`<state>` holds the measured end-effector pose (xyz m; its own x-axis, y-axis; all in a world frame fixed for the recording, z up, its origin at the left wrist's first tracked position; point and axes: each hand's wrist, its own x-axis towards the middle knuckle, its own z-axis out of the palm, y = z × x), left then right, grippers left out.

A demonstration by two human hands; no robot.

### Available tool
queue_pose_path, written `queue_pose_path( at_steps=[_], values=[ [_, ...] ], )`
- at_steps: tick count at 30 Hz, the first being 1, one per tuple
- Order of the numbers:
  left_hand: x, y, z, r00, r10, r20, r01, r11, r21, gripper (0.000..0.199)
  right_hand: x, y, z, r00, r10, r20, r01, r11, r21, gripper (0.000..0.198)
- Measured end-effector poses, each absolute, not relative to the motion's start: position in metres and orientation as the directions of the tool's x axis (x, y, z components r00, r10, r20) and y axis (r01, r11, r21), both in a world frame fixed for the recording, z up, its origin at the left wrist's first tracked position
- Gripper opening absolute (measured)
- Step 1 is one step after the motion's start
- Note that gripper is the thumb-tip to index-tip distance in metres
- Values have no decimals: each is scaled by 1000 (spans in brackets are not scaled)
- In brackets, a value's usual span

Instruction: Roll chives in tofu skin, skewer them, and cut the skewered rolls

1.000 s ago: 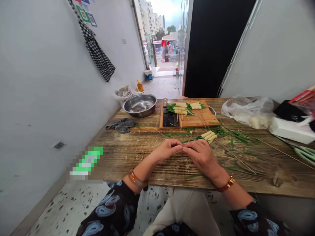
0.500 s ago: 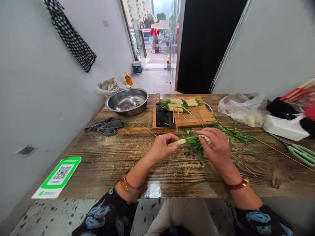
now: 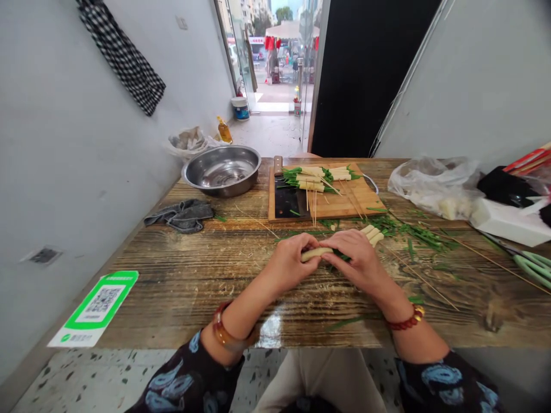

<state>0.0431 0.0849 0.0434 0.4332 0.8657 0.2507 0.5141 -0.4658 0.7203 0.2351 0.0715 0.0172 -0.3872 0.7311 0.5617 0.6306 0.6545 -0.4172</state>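
Above the near half of the table, a pale rolled sheet with greens inside, like a tofu-skin roll [image 3: 316, 253], lies between my hands. My left hand [image 3: 287, 261] is closed around its left end. My right hand [image 3: 359, 258] pinches the other end, thumb and fingertips close to the left hand's. Green stalks show partly beneath the right palm, mostly hidden. Just past the right knuckles lie several pale rolls [image 3: 372, 234]. More rolls with green ends [image 3: 310, 179] rest on a wooden cutting board [image 3: 361, 201], beside a cleaver [image 3: 290, 202] and thin wooden skewers [image 3: 315, 207].
A steel basin [image 3: 222, 172] and grey cloth [image 3: 181, 215] sit at left, a QR-code card [image 3: 97, 310] nearer. Loose greens [image 3: 426, 235] are scattered at right, near a plastic bag [image 3: 434, 180], a white box [image 3: 508, 221] and green-handled scissors [image 3: 534, 267].
My right hand has moved left and down onto the roll, meeting my left hand. The rolls it covered now show beyond it. The view has shifted slightly.
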Motion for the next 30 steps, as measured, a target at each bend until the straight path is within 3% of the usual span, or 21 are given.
queue_pose_path(
  at_steps=[14, 18, 24, 30],
  values=[
    [46, 99, 35, 410, 871, 270, 524, -467, 712, 19, 234, 71, 23, -308, 785, 537, 694, 572, -438, 19],
    [45, 101, 30, 411, 876, 252, 531, -455, 714, 21, 236, 73, 24, -261, 778, 571, 698, 561, -446, 27],
    [45, 100, 30, 373, 888, 269, 551, -445, 706, 19, 276, 63, 25, 12, 794, 608, 706, 424, -568, 24],
    [47, 96, 35, 364, 883, 296, 525, -457, 718, 18, 375, 45, 9, 342, 793, 504, 712, 131, -690, 29]
  ],
)
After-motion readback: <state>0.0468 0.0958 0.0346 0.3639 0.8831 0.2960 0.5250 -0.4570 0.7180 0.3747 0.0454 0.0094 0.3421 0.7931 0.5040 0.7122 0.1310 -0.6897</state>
